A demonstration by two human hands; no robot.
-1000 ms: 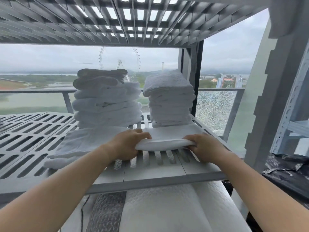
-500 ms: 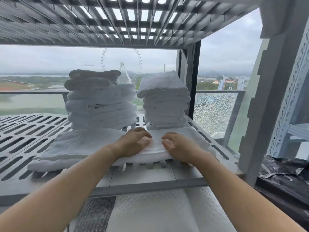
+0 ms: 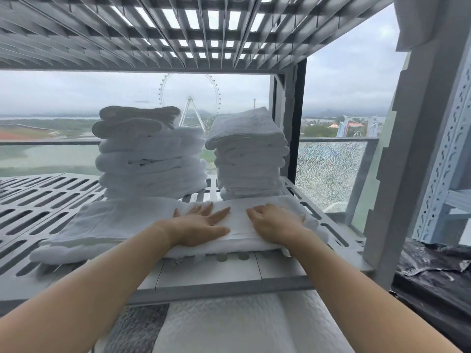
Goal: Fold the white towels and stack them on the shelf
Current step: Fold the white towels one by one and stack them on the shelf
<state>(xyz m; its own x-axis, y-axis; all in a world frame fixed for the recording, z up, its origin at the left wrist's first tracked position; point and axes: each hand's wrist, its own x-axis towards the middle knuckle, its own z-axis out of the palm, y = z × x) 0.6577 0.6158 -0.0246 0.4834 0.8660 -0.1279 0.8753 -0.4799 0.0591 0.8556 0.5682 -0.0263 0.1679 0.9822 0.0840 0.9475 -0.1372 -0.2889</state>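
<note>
A white towel (image 3: 107, 225) lies stretched across the front of the grey slotted shelf (image 3: 33, 207), its right half folded over. My left hand (image 3: 201, 224) lies flat on the folded part, fingers spread and straight. My right hand (image 3: 274, 221) presses on the same fold a little to the right, fingers straight and pointing left. Behind the towel stand two stacks of folded white towels: a wide, rounded left stack (image 3: 150, 154) and a neater right stack (image 3: 247, 154).
Another slotted shelf (image 3: 178, 31) hangs close overhead. A grey upright post (image 3: 405, 154) bounds the right side, and a dark post (image 3: 293, 118) stands behind the right stack. White quilted fabric (image 3: 229, 324) lies below the shelf. Dark sheeting (image 3: 433, 266) sits at the right.
The folded edge that both hands gripped near the shelf front was laid over onto the towel. Both hands now lie flat on top of it, fingers straightened.
</note>
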